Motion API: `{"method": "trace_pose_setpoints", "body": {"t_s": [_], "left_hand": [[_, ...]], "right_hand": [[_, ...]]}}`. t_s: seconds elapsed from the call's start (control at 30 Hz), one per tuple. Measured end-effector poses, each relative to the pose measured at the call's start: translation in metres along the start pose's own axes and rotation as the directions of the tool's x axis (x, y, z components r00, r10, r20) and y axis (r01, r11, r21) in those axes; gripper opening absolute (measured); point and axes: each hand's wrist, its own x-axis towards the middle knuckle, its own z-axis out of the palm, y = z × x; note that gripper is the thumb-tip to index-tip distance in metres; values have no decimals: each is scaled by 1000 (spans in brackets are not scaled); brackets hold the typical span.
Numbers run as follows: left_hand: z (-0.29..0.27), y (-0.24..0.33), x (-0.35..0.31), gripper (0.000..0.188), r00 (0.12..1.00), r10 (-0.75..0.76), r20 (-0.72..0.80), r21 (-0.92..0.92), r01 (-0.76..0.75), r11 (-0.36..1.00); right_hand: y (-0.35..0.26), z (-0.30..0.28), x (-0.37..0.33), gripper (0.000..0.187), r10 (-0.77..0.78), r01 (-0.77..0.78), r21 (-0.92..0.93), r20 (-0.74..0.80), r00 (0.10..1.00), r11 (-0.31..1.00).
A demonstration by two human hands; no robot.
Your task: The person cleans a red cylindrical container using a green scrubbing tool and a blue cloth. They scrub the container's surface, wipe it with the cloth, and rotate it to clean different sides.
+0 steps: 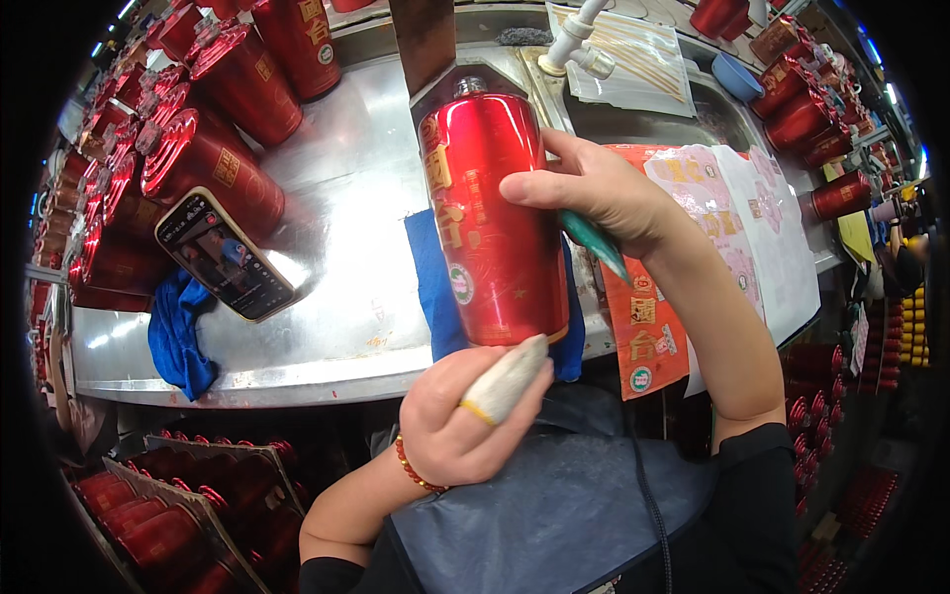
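A glossy red bottle (pixel 500 218) with gold characters and a bare threaded neck tilts over a blue cloth (pixel 426 287) at the bench's front. My right hand (pixel 604 193) is closed round its upper right side, thumb lying on the front. A green tapered thing (pixel 594 246) sticks out beneath that hand; its kind is hidden. At the bottle's base, my left hand (pixel 460 416) has its fingers curled against the lower edge. One of its fingers wears a white fabric finger cover (pixel 510 381) with a yellow rim.
Several red bottles (pixel 242 84) crowd the bench's left, where a phone (pixel 226 255) leans against one. A crumpled blue cloth (pixel 183 342) lies near it. On the right are printed sheets (pixel 648 346), a sink with a white tap (pixel 579 45) and a blue bowl (pixel 737 77). Bottle racks (pixel 188 525) stand below.
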Motion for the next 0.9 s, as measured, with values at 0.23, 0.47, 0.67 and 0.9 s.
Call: {"method": "trace_pose_setpoints", "body": {"t_s": [0.23, 0.47, 0.67, 0.9], "left_hand": [[8, -2, 14, 48, 990, -123, 63, 151, 112, 982], [14, -7, -17, 53, 756, -654, -38, -445, 573, 688], [3, -6, -32, 37, 944, -326, -60, -169, 312, 935], [-1, -3, -11, 38, 999, -17, 34, -2, 17, 1000]], "right_hand": [[-1, 0, -3, 98, -31, 16, -186, -82, 996, 983], [0, -19, -14, 102, -28, 24, -132, -21, 999, 991], [7, -15, -4, 99, 39, -44, 60, 95, 995, 997], [5, -5, -5, 96, 0, -5, 99, 53, 999, 995]]}}
